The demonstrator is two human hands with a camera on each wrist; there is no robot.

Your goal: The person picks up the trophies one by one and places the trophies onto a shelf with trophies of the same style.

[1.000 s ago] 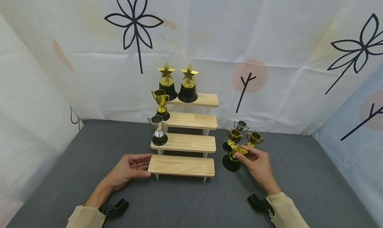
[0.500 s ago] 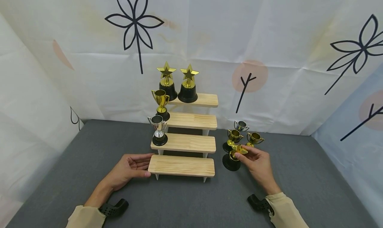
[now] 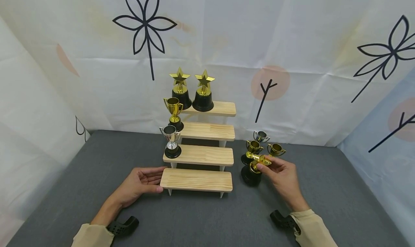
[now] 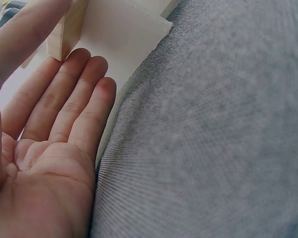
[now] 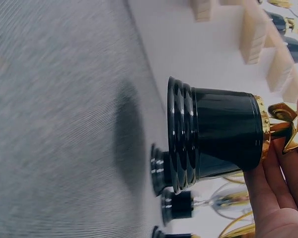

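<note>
Lifting star trophy (image 3: 254, 169), right hand (image 3: 281, 175) raised

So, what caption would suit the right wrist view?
Right hand pinching a gold star trophy with a ribbed black base above grey felt.

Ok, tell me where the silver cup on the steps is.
In the head view, the silver cup stands at the left end of the second wooden step from the bottom, just below the gold cup and above the left hand.
</note>
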